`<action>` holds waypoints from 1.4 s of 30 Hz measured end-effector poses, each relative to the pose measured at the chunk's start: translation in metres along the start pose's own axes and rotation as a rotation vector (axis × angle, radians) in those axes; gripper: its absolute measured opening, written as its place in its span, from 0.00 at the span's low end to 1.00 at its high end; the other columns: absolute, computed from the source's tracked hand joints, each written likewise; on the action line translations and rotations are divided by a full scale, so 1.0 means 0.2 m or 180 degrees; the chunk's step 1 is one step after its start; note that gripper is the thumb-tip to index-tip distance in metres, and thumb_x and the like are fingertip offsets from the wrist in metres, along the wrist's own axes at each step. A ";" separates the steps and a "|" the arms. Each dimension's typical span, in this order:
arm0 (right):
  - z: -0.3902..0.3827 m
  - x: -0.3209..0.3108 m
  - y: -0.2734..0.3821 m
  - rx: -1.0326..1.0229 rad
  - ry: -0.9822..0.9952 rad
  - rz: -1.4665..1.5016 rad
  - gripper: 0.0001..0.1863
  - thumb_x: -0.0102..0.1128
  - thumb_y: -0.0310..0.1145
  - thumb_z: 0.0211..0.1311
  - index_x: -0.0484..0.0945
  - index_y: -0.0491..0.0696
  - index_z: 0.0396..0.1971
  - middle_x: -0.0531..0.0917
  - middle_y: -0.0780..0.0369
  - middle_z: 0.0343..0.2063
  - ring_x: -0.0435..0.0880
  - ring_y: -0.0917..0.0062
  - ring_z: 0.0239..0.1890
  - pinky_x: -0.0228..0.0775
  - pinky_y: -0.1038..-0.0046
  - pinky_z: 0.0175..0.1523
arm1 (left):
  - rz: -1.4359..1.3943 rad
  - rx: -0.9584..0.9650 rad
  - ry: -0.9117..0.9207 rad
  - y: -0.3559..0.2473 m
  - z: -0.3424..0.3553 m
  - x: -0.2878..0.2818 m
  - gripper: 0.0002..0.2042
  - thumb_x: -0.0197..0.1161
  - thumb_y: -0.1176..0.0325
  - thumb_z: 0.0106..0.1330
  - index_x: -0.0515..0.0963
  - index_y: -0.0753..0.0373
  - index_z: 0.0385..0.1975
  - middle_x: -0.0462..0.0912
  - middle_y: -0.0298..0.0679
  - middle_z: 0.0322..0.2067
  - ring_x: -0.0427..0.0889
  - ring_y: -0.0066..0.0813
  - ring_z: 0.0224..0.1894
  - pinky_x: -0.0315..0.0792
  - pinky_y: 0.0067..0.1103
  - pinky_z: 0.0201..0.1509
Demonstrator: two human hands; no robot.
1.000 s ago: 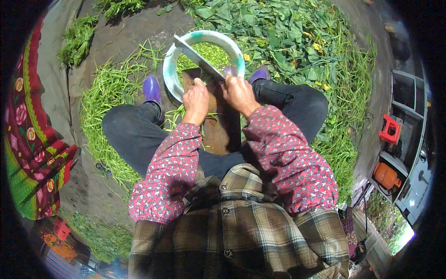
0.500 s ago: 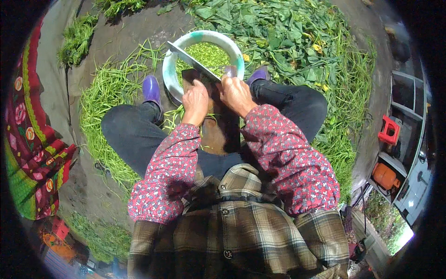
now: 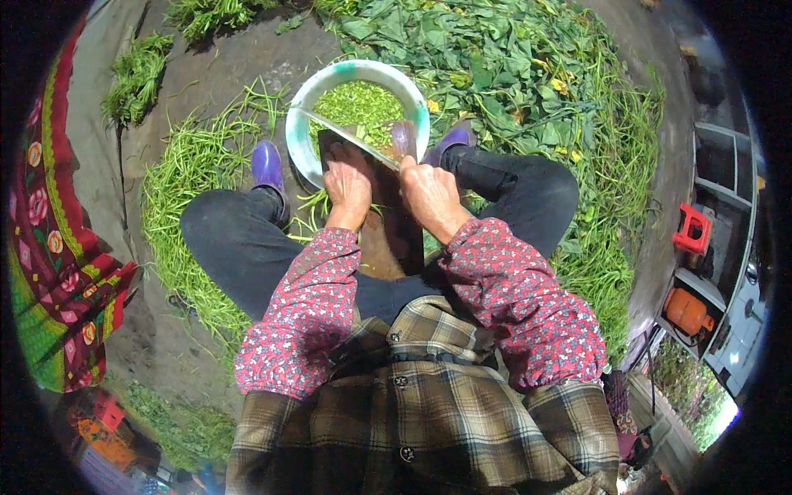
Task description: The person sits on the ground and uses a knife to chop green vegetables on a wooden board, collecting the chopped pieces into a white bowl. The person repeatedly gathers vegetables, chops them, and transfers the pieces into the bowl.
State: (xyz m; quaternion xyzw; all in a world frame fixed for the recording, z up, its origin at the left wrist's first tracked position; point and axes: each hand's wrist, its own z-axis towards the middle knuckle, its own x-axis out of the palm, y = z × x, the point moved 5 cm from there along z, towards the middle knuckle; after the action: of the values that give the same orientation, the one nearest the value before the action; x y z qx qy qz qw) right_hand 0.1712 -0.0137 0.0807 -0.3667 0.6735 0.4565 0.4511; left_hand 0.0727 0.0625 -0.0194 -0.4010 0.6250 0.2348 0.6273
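Observation:
My right hand (image 3: 432, 196) is closed round the handle of a knife (image 3: 352, 139). Its long blade slants up and left across a brown wooden cutting board (image 3: 398, 235). On the board, close to the near side of the blade, my left hand (image 3: 348, 183) bends its fingers over green stems (image 3: 312, 203); loose ends poke out beside the palm. The board's far end rests over a round white basin (image 3: 360, 69) with green patches on its rim. Chopped green pieces (image 3: 356, 102) lie inside it.
Long green stems (image 3: 186, 206) lie heaped at left. A broad pile of leafy vines (image 3: 511, 82) spreads at far right. Purple shoes (image 3: 266, 165) flank the basin. A red stool (image 3: 692, 229) stands at right, and a patterned red cloth (image 3: 70, 247) hangs at far left.
The knife blade has come down and nearer, showing edge-on. My right hand has shifted slightly right and toward me, while my left stays on the board with its fingers reaching a little farther forward.

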 end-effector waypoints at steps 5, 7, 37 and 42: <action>-0.01 0.04 0.02 -0.0082 -0.0081 0.0087 0.03 0.48 0.24 0.50 0.69 0.43 0.21 0.78 0.52 0.15 0.81 0.63 0.19 0.72 0.67 0.22 | -0.0859 -0.0064 -0.0404 0.01 -0.07 -0.04 0.25 0.51 0.63 0.59 0.62 0.66 0.55 0.63 0.54 0.53 0.63 0.53 0.51 0.60 0.39 0.53; 0.00 0.03 0.02 -0.0036 -0.0043 0.0070 0.03 0.49 0.24 0.50 0.69 0.43 0.20 0.78 0.52 0.14 0.81 0.63 0.19 0.72 0.67 0.22 | -0.0293 -0.0056 -0.0368 0.01 -0.11 0.00 0.25 0.51 0.59 0.60 0.61 0.66 0.55 0.63 0.55 0.52 0.62 0.53 0.50 0.58 0.40 0.53; 0.02 0.08 -0.14 0.0250 -0.0244 0.0533 0.09 0.58 0.29 0.46 0.70 0.43 0.26 0.76 0.49 0.19 0.78 0.54 0.24 0.70 0.57 0.29 | -0.1677 -0.0073 -0.1710 0.03 -0.09 -0.13 0.15 0.61 0.75 0.52 0.70 0.61 0.41 0.70 0.40 0.44 0.69 0.38 0.47 0.61 0.32 0.48; 0.03 -0.05 -0.15 0.0302 -0.0195 0.0803 0.08 0.56 0.29 0.50 0.69 0.41 0.24 0.75 0.47 0.15 0.77 0.52 0.22 0.70 0.57 0.27 | -0.1679 0.0013 -0.1513 0.03 -0.08 -0.10 0.09 0.59 0.75 0.52 0.71 0.62 0.33 0.71 0.41 0.40 0.70 0.40 0.45 0.62 0.32 0.47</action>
State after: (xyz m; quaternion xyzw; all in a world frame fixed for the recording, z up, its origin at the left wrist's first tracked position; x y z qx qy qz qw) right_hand 0.2032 -0.0179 0.0797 -0.2433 0.7210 0.4882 0.4273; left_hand 0.0560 0.0569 -0.0003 -0.4815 0.3369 0.1502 0.7951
